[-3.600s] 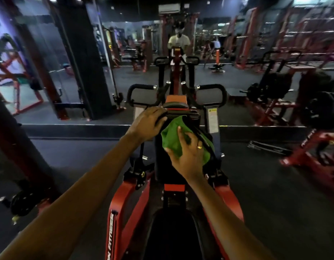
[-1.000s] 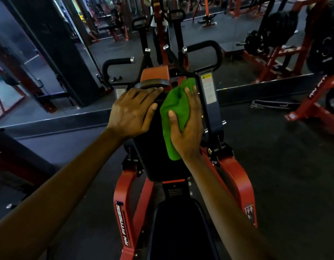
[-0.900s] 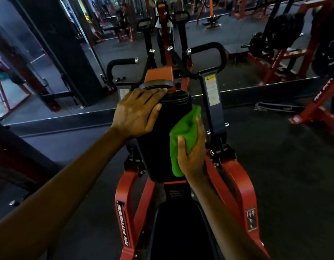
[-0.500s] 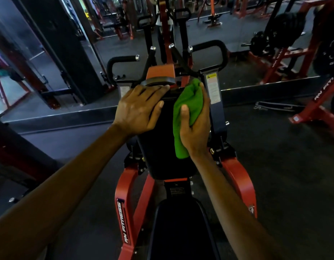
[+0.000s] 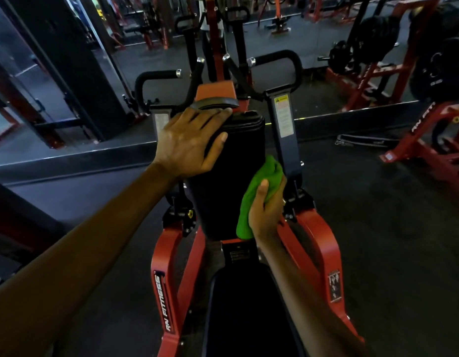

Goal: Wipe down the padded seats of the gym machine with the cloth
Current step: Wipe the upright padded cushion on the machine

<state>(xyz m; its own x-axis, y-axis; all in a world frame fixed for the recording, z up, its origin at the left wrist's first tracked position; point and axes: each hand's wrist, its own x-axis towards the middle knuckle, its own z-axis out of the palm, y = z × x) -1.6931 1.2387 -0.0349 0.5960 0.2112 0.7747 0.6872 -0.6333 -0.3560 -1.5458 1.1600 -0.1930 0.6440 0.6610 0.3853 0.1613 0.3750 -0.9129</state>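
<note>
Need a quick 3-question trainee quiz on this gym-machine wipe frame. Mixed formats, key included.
1. True or false: the left hand lies flat on the upper part of the upright black pad.
2. The green cloth is against the pad's: A) top edge B) lower right side C) left side.
3. Which hand grips the cloth?

Key: 1 true; 2 B; 3 the right hand.
</note>
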